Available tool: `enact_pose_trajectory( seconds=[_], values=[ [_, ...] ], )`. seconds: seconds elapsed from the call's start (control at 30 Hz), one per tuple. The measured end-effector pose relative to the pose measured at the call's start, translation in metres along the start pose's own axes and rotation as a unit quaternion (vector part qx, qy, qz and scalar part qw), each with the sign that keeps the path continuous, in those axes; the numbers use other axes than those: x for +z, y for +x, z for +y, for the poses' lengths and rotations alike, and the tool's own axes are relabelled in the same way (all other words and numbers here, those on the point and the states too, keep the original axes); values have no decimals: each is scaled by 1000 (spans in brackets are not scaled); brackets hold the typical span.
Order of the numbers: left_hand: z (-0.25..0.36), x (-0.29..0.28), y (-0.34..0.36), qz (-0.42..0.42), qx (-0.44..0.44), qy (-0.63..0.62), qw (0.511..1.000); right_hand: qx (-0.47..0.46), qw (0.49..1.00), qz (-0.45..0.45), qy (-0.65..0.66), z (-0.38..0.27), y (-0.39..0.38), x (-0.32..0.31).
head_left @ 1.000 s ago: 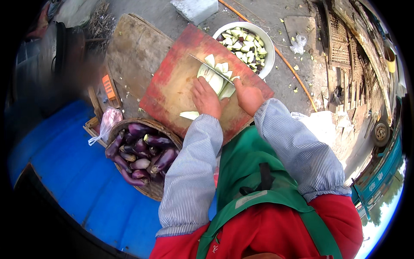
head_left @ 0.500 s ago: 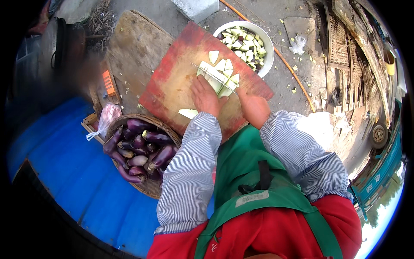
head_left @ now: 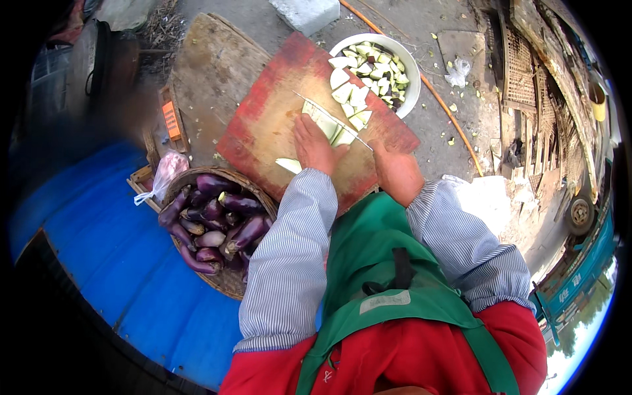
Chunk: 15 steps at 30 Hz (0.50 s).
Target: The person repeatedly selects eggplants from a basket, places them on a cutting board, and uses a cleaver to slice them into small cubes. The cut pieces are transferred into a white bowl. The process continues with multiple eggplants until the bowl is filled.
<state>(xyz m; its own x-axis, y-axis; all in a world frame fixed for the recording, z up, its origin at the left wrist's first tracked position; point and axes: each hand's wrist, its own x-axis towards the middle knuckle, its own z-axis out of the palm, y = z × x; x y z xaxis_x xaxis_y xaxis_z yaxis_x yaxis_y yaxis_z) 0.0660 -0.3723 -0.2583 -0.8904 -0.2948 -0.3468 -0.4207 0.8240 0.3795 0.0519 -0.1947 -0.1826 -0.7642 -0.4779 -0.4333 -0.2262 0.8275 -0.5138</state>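
Note:
My left hand (head_left: 315, 146) rests its fingertips on long pale cut eggplant strips (head_left: 321, 122) on the red-edged chopping board (head_left: 257, 125), holding them down. My right hand (head_left: 396, 171) grips a knife (head_left: 332, 118), whose blade lies diagonally across the strips. Several cut chunks (head_left: 355, 99) sit past the blade at the board's upper right. A separate pale piece (head_left: 288, 164) lies beside my left wrist. Behind the board stands a white basin (head_left: 405, 76) of cut eggplant.
A wicker basket (head_left: 227, 280) of whole purple eggplants sits beside my left forearm, near a plastic bag (head_left: 168, 171) and a blue surface (head_left: 112, 263). A stone block (head_left: 303, 13), wooden board (head_left: 204, 66), orange hose (head_left: 454, 125) and stacked scrap wood (head_left: 546, 92) surround the work.
The knife and my right hand have shifted right and down along the strips. Cut chunks have been pushed up and right toward the basin, and there are more of them apart from the strips.

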Motion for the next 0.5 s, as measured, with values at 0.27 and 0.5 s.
enact_pose_trajectory(
  seconds=[0.27,0.5],
  values=[
    [1,6,1,-39,-23,-11,999,-14,999,-41,-9,7,7,21],
    [-2,7,7,1,12,-32,999,25,998,-44,35,24,57,59]
  ],
)
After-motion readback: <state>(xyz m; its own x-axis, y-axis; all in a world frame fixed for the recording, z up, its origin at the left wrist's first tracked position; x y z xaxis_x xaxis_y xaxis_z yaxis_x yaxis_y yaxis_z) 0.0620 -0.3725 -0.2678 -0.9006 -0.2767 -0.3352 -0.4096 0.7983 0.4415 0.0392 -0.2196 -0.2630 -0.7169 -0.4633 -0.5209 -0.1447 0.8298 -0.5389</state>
